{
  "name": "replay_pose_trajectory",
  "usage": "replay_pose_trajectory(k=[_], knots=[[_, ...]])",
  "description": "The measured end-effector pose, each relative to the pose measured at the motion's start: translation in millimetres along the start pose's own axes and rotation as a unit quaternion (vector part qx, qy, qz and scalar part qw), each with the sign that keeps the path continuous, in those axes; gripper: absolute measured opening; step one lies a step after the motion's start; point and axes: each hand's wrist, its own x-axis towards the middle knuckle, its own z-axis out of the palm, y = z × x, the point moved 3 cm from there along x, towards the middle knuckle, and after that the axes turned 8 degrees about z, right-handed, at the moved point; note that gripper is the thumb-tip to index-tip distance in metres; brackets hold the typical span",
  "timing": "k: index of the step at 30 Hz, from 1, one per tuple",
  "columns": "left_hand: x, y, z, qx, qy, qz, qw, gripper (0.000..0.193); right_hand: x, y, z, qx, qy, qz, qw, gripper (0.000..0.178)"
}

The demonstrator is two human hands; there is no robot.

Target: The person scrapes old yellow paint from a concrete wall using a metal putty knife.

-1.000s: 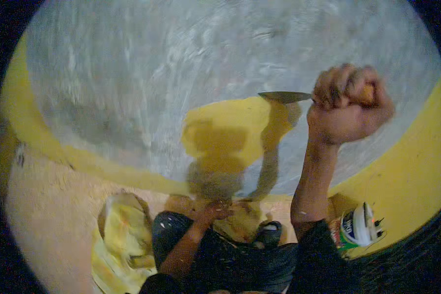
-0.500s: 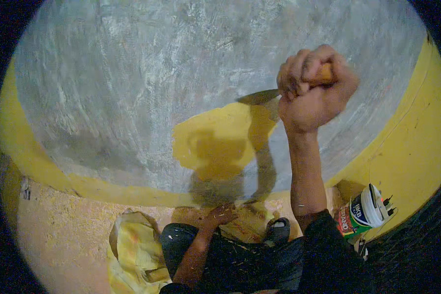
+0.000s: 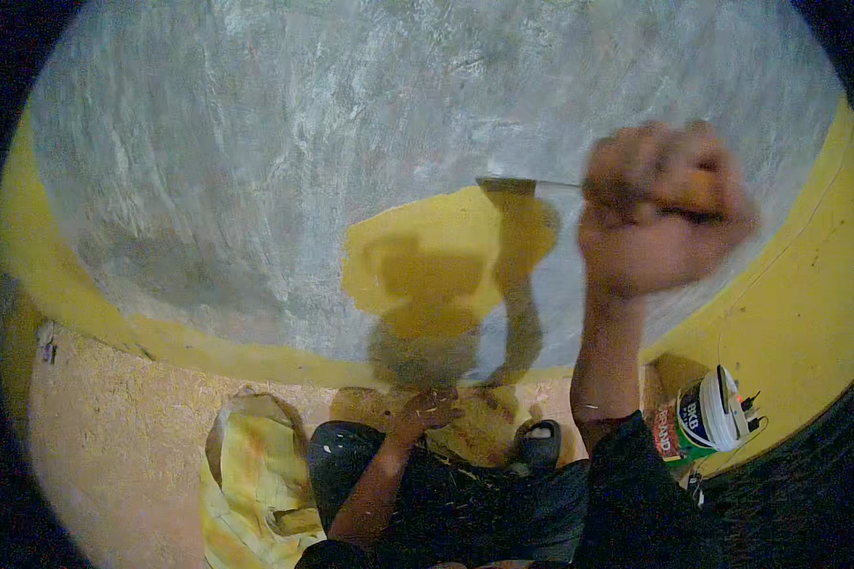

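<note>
Right hand (image 3: 669, 209) clenches an orange-handled putty knife (image 3: 510, 183), its blade left of the knuckles, at the upper edge of a yellow patch (image 3: 465, 220).
Below that hand, a bucket (image 3: 728, 417) wears a white-lettered red, green and dark-blue label (image 3: 696, 422); lower left, I cannot tell the left hand (image 3: 427, 410)'s grip.

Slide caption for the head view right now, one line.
Right hand grips a flat-bladed tool at the upper edge of a yellow patch on the grey wall.

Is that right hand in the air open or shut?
Shut: the right hand's fingers curl tightly around the orange handle, with the scraper blade poking out to the left.
</note>
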Motion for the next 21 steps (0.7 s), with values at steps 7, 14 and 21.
replay_pose_trajectory(k=[7,14,21], knots=[[-15,-24,20,0.103,-0.003,-0.003,0.995,0.045,10,-6,-10,0.107,-0.014,0.039,0.993,0.033],[-2,-26,31,0.156,-0.096,0.052,0.982,0.042,2,7,-30,-0.011,-0.009,0.021,1.000,0.031],[2,-22,36,-0.026,-0.052,-0.088,0.994,0.033,-9,-4,-42,-0.011,-0.108,-0.039,0.993,0.027]])
